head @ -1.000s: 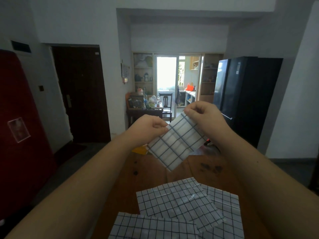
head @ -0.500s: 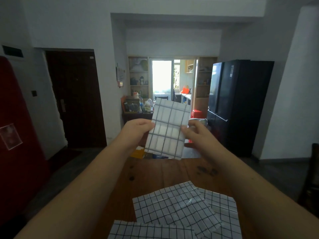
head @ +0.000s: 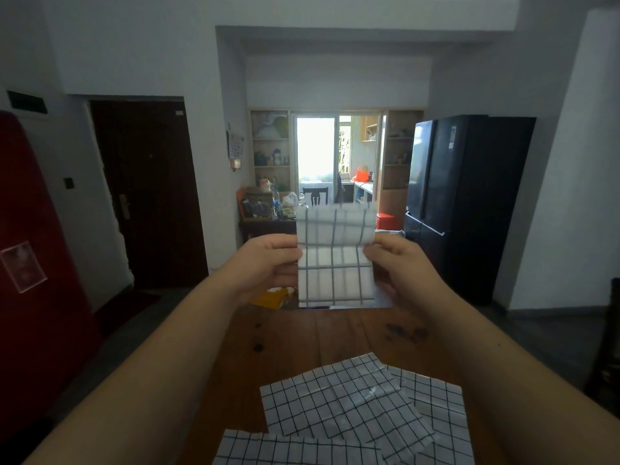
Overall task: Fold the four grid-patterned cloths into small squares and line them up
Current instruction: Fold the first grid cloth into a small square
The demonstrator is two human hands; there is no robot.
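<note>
Thin, limp cloth (head: 335, 260), light, creases readily. Left hand (head: 268, 263) and right hand (head: 399, 266) pinch its side edges at mid-height; gripping corners would likely control folding better.

Dim room, glaring backlit doorway (head: 315, 152), wide-angle distortion.

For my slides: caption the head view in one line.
Left hand and right hand pinch a part-folded grid cloth above three cloths on the table.
</note>
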